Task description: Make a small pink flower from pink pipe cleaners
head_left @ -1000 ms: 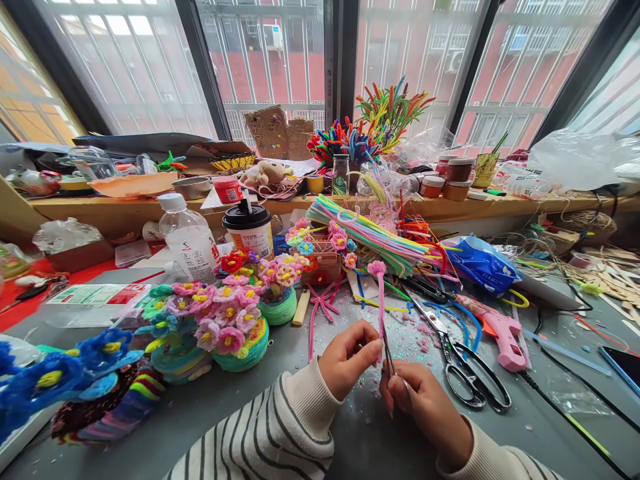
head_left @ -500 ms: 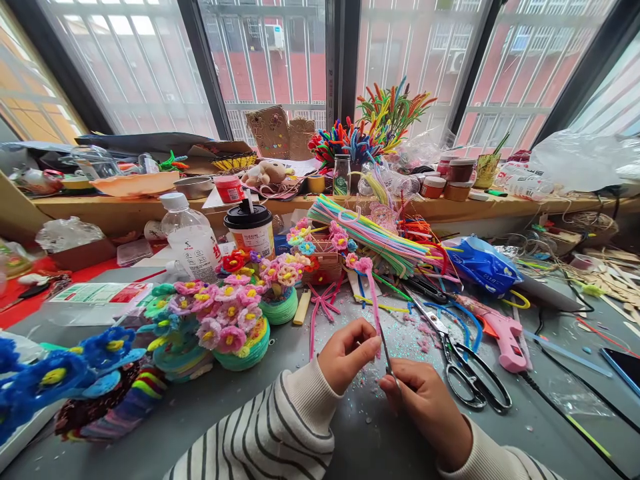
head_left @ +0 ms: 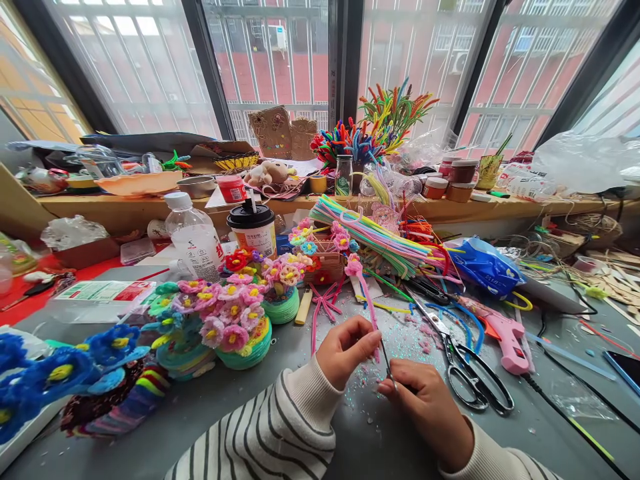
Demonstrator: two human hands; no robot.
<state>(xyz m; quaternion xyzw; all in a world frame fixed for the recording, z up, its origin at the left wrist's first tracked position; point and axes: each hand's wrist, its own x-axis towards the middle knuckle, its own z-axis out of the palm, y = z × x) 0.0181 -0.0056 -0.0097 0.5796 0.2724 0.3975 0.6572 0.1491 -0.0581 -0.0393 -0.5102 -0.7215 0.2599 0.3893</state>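
My left hand (head_left: 346, 352) pinches a fuzzy pink pipe cleaner (head_left: 369, 298) between thumb and fingers. Its upper end leans left and is bunched into a pink tuft; a short tail shows below my thumb. My right hand (head_left: 427, 407) is closed around small scissors (head_left: 385, 355). Their thin dark blades point up and lie close beside the pipe cleaner, near my left thumb. My right fingers hide most of the handles. Pink fluff (head_left: 426, 338) and glittery specks are scattered on the grey table (head_left: 320, 427) around my hands.
Large black-handled scissors (head_left: 473, 373) and a pink glue gun (head_left: 506, 333) lie to the right. Potted pipe-cleaner flowers (head_left: 233, 310) stand on the left, near a bottle (head_left: 195, 240) and a lidded cup (head_left: 253, 230). A bundle of pipe cleaners (head_left: 370, 233) lies behind my hands.
The pipe cleaner's tufted top has tipped to the left. The scissors' blades have shifted slightly against it. Both hands stay in nearly the same place; the view has moved a little.
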